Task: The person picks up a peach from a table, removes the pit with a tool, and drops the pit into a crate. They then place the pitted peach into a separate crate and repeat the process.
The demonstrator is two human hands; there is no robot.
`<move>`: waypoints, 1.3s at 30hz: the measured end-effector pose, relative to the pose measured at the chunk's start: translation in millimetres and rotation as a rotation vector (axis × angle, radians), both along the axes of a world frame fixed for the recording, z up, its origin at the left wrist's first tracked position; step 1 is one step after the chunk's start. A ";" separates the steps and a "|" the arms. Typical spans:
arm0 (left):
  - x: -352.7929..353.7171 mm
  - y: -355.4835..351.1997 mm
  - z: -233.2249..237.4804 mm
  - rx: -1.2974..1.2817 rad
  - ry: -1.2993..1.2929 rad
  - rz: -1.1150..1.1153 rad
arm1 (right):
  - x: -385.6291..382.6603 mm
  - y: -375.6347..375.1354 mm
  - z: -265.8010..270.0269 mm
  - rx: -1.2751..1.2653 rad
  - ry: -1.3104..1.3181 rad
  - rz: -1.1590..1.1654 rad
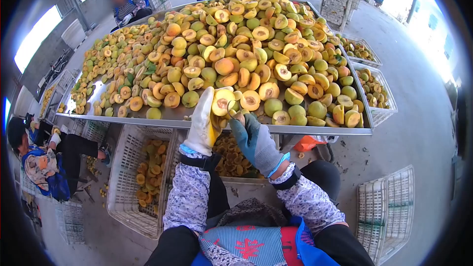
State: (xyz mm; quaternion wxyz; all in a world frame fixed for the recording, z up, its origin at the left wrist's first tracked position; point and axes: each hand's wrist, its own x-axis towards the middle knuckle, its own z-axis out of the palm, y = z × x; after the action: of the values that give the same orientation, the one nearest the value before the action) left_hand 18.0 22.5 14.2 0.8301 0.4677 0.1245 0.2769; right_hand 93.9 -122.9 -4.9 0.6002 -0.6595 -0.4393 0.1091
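Note:
My left hand [201, 125], in a white and yellow glove, is closed around a peach half [223, 101] with its cut face towards me. In a grey-blue glove, my right hand [253, 140] grips a small pitting tool [230, 107] with a thin curved metal blade, held against the right side of that half. Both hands meet over the near edge of the metal table [315, 129]. Just beyond them lies a big heap of peaches [236, 54], many cut open, with hollows or stones showing.
Below the table edge stand a white crate [118, 187] of peach halves and another crate [236, 179] between my knees. Crates of fruit [391, 106] line the right side; an upright white crate [387, 212] stands on the floor. A person [44, 157] sits at left; others sit beyond the table.

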 end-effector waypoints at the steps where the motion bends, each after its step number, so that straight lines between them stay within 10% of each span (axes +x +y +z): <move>1: 4.5 -5.9 -3.4 0.005 -0.002 0.048 | -1.5 -0.3 1.4 0.009 0.010 0.006; 18: 1.4 -26.2 -7.9 0.410 0.139 0.267 | -11.8 -3.6 -11.8 -0.126 -0.105 0.025; 30: 8.4 -48.6 -8.3 0.235 -0.140 0.373 | -23.6 7.0 -22.9 0.026 0.467 0.239; 33: -0.3 -32.2 -13.1 0.172 0.013 0.298 | -18.5 0.8 -15.2 -0.240 0.317 0.267; 39: -1.6 -29.0 -5.0 0.160 0.002 0.252 | -9.7 -15.9 30.0 -0.530 0.902 0.565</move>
State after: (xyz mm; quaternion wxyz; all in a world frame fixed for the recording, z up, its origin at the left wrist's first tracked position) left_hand 16.4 -6.5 9.3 0.7487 0.5135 0.1604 0.3874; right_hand 84.2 -138.8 25.1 0.4903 -0.5327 -0.2571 0.6401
